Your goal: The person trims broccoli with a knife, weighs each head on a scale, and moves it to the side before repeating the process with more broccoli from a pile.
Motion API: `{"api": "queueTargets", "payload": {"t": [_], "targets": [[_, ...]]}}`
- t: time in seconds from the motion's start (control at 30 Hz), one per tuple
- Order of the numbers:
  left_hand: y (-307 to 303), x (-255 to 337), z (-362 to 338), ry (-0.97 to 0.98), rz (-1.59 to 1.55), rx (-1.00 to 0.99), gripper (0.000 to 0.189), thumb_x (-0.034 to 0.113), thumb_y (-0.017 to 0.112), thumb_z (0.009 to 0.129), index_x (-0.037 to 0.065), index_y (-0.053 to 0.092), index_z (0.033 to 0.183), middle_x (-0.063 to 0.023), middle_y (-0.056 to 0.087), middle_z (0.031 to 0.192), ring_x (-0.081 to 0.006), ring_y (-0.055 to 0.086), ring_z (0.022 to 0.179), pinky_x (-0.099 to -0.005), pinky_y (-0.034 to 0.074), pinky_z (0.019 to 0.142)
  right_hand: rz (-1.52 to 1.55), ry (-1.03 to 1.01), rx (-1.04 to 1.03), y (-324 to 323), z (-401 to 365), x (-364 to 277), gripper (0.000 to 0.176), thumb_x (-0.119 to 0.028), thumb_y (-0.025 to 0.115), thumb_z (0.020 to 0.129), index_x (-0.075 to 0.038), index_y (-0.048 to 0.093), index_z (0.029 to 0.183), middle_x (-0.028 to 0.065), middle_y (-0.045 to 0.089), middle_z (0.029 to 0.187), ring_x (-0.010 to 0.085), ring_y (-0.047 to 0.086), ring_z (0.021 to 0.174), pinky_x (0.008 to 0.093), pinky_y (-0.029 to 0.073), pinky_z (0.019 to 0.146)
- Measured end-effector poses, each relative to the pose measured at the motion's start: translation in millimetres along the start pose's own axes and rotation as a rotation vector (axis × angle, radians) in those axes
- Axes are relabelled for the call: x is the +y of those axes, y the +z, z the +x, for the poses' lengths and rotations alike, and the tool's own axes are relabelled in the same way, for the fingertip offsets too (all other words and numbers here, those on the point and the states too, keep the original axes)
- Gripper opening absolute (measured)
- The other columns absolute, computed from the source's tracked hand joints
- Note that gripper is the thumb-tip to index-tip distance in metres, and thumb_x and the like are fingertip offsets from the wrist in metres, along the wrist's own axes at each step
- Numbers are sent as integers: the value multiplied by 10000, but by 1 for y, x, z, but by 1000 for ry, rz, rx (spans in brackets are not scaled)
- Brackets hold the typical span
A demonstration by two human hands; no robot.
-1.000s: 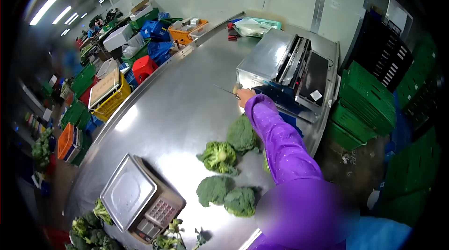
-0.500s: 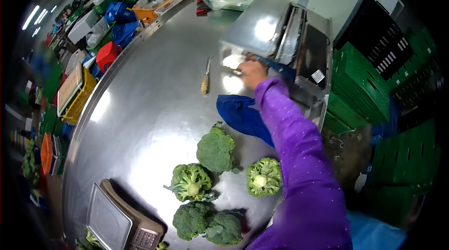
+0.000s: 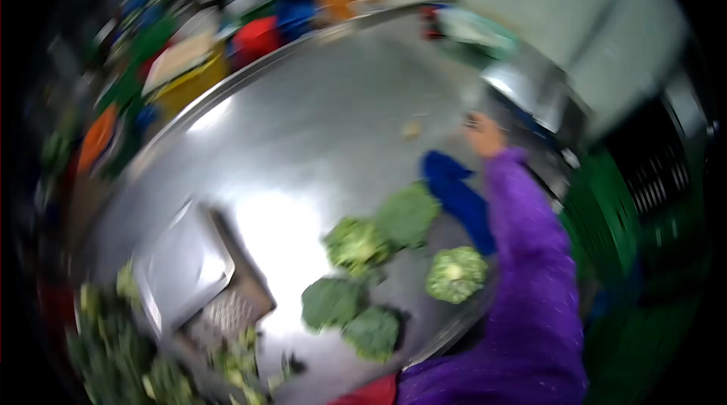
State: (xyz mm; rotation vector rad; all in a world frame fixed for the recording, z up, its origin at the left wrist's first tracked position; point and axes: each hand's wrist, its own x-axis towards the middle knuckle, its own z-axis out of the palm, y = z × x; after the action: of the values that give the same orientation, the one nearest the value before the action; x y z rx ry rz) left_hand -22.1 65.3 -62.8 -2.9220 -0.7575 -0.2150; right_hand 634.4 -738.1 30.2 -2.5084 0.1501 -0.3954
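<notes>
My right hand [image 3: 486,136], in a purple sleeve, reaches to the far right of the steel table [image 3: 318,110], beside the metal machine. Its fingers look curled around a small dark thing, too blurred to name. A blue cloth or glove [image 3: 463,197] lies just below the hand, next to the forearm. To the hand's left is the smeared pale handle of a knife [image 3: 412,129]. Nearer to me are several broccoli heads: a crown-up one [image 3: 409,214], a stem-up one [image 3: 356,244] and another stem-up one [image 3: 456,275] by the sleeve. My left hand is out of view.
A weighing scale [image 3: 188,265] stands at the left front, with a heap of broccoli [image 3: 125,352] beside it. The metal machine [image 3: 530,91] and a pale green basket [image 3: 485,32] are at the far right end. Green crates [image 3: 598,200] stand right of the table; mixed crates line its far left.
The view has swung left and down, bringing more of the scale and the broccoli heap into sight. My right hand has drawn back slightly from the machine.
</notes>
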Motion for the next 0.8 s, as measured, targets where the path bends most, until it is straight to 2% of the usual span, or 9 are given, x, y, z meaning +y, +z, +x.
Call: {"api": "queueTargets", "payload": {"t": [0.03,0.1,0.17,0.33,0.47,0.57,0.6,0.7,0.8], "targets": [[-2,-25,-29,6,27,25,843,310,831,570,129,480,1314,-147,479,1351,-343,444,1260,-518,348,1048,121,95,-59,-10,-19,-32,435,-145,638,835,2,585,1241,164,634,1215,265,612,1112,368,476,938],[-78,40,-44,-287,128,-86,891,299,826,634,105,416,1400,-192,389,1451,-390,373,1325,-486,365,1072,283,-47,-257,-10,-28,-33,431,-86,609,871,66,527,1266,184,622,1194,239,608,1094,331,479,946],[-110,46,-36,-571,-159,-253,903,251,826,633,153,391,1419,-163,304,1505,-395,350,1338,-495,334,1087,400,-67,-390,-5,-26,-34,417,-102,609,892,76,512,1257,192,599,1198,271,607,1080,347,488,937],[-94,4,-68,-444,-161,-55,886,260,889,530,155,488,1313,-143,400,1404,-401,379,1269,-487,379,1042,577,-115,-606,40,-80,-124,349,-172,589,938,31,549,1219,115,628,1024,189,622,919,291,496,798],[-89,-5,-88,-423,-430,204,748,179,851,610,71,511,1267,-176,445,1348,-384,452,1195,-445,401,1019,703,-49,-585,87,-243,-267,350,-169,620,918,9,553,1211,98,634,928,152,630,794,258,511,633],[-90,-38,-101,-585,-693,433,568,116,813,680,36,538,1171,-151,551,1167,-319,560,1046,-372,450,927,809,90,-906,135,-423,-403,296,-138,662,873,4,593,1124,97,632,815,153,616,583,240,460,479],[-98,-48,-101,-738,-794,508,508,102,807,688,29,543,1116,-124,563,1058,-300,570,991,-357,454,895,465,157,-1133,129,-474,-472,258,-121,656,873,6,604,1091,60,599,732,123,544,481,232,386,414],[-125,-96,-91,-562,-598,671,784,236,880,616,26,467,1249,-166,503,1209,-338,504,1134,-408,426,962,857,61,-1423,187,-602,-568,286,-127,620,889,-11,601,1150,14,524,644,76,431,440,224,283,390],[-132,-115,-63,-563,-496,309,1178,350,925,507,36,290,1448,-230,299,1450,-414,372,1305,-435,349,1074,1001,-4,-1663,221,-679,-650,423,-224,623,919,-34,535,1286,-3,542,607,67,454,436,220,305,367]]}}
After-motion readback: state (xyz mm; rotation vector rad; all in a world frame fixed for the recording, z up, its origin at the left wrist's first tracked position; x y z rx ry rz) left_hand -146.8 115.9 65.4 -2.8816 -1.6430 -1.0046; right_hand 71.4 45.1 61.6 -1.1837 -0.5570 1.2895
